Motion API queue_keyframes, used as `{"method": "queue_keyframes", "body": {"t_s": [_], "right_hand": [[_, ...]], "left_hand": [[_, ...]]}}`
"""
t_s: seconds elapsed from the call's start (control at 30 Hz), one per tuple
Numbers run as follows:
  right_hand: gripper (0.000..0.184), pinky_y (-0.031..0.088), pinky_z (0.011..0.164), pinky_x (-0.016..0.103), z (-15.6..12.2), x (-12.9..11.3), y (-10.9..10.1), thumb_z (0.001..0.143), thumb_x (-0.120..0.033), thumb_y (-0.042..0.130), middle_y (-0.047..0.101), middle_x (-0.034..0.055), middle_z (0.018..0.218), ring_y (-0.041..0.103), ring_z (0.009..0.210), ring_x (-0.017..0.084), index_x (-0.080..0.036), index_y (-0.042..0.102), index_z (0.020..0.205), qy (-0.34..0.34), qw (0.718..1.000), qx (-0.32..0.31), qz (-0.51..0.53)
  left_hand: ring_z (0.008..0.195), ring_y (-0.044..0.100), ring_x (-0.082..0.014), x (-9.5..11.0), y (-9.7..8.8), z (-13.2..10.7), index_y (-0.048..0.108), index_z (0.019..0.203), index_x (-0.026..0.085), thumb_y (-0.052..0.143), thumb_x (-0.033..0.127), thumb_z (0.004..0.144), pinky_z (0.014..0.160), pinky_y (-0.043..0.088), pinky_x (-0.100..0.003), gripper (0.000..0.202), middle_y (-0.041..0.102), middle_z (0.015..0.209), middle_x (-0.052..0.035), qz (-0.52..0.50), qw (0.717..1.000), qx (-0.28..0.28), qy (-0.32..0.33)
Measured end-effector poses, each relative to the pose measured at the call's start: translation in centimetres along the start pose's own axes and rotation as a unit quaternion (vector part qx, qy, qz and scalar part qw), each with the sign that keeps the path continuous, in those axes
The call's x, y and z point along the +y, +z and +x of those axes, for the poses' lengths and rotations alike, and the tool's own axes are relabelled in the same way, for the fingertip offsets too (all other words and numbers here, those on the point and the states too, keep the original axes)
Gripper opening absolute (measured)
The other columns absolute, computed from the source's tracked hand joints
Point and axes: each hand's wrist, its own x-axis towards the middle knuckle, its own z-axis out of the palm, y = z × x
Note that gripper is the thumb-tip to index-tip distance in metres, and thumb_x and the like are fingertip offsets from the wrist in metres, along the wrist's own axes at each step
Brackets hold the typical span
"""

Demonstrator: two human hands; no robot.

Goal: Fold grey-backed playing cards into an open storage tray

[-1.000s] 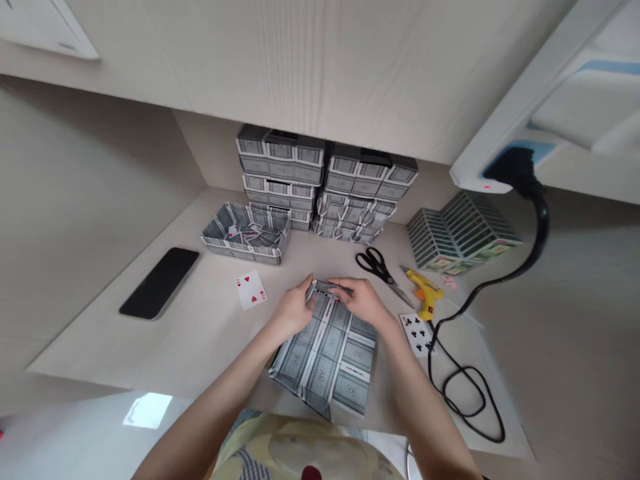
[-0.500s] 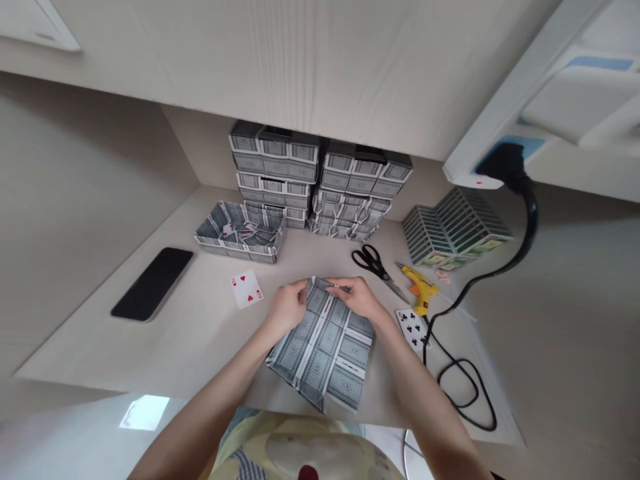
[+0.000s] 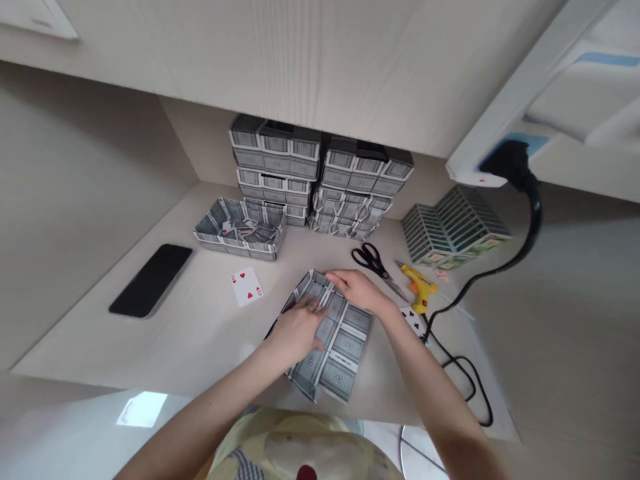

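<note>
A partly built box of grey-backed playing cards lies tilted on the desk before me, its right side folded out flat. Inside it rests my left hand, fingers spread over the card bottom. My right hand grips the far edge near the upper right corner, its fingertips partly hidden by the card wall. A two of hearts lies face up to the left of the box. Beyond my right forearm is a six-or-so of clubs, partly covered by the arm.
Black-handled scissors and a yellow glue gun lie to the right, beside a black cable. Stacked card boxes, an open card box with scraps and green card blocks stand behind. A phone lies left.
My left hand has let go of the far edge and moved down into the box, fingers spreading. My right hand stays at the far edge. The box has shifted slightly.
</note>
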Motion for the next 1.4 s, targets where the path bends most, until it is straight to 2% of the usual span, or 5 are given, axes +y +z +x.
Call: {"method": "queue_keyframes", "body": {"t_s": [0.23, 0.67, 0.97, 1.1, 1.4], "right_hand": [[0.034, 0.039, 0.066, 0.025, 0.5, 0.9, 0.7, 0.089, -0.037, 0.035, 0.055, 0.002, 0.068, 0.05, 0.068, 0.014, -0.017, 0.056, 0.071, -0.034, 0.999, 0.028, 0.018], [0.031, 0.04, 0.075, 0.027, 0.6, 0.7, 1.9, 0.091, -0.03, 0.03, 0.059, 0.0039, 0.075, 0.051, 0.077, 0.015, -0.017, 0.057, 0.08, -0.052, 0.997, 0.034, -0.054], [0.024, 0.04, 0.073, 0.029, -0.4, -0.3, 2.7, 0.089, -0.025, 0.034, 0.06, 0.0102, 0.097, 0.054, 0.088, 0.02, -0.017, 0.052, 0.103, 0.033, 0.968, 0.004, -0.249], [0.019, 0.04, 0.074, 0.027, -0.5, -0.2, 2.4, 0.087, -0.021, 0.039, 0.059, 0.008, 0.096, 0.053, 0.09, 0.018, -0.017, 0.051, 0.1, 0.034, 0.979, -0.01, -0.202], [0.021, 0.04, 0.082, 0.03, -0.3, 0.0, 2.3, 0.084, -0.014, 0.04, 0.059, 0.0084, 0.095, 0.05, 0.094, 0.018, -0.016, 0.055, 0.099, -0.016, 0.994, 0.006, -0.108]], "left_hand": [[0.129, 0.026, -0.0312, 0.0, -0.1, 0.6, 0.046, 0.125, 0.016, 0.078, 0.029, 0.052, 0.103, 0.029, -0.037, 0.08, 0.036, 0.136, -0.015, 0.002, 0.998, -0.058, -0.027], [0.129, 0.025, -0.0325, -0.5, 0.9, 0.9, 0.047, 0.123, 0.013, 0.077, 0.026, 0.052, 0.103, 0.028, -0.04, 0.078, 0.039, 0.134, -0.0184, -0.015, 0.999, -0.044, -0.012], [0.113, 0.048, -0.0222, -0.5, -0.2, -0.7, 0.057, 0.108, 0.019, 0.054, 0.022, 0.077, 0.094, 0.039, -0.033, 0.032, 0.054, 0.121, -0.0088, -0.045, 0.995, 0.082, 0.025], [0.111, 0.046, -0.0241, -1.8, -2.7, 0.3, 0.044, 0.123, 0.019, 0.053, 0.028, 0.077, 0.095, 0.036, -0.038, 0.048, 0.054, 0.117, -0.0099, -0.005, 0.977, 0.208, -0.042], [0.087, 0.061, -0.0226, -6.3, -3.1, 4.9, 0.063, 0.094, 0.016, 0.039, 0.025, 0.081, 0.075, 0.043, -0.029, 0.029, 0.067, 0.095, -0.0107, -0.059, 0.995, 0.059, -0.055]]}}
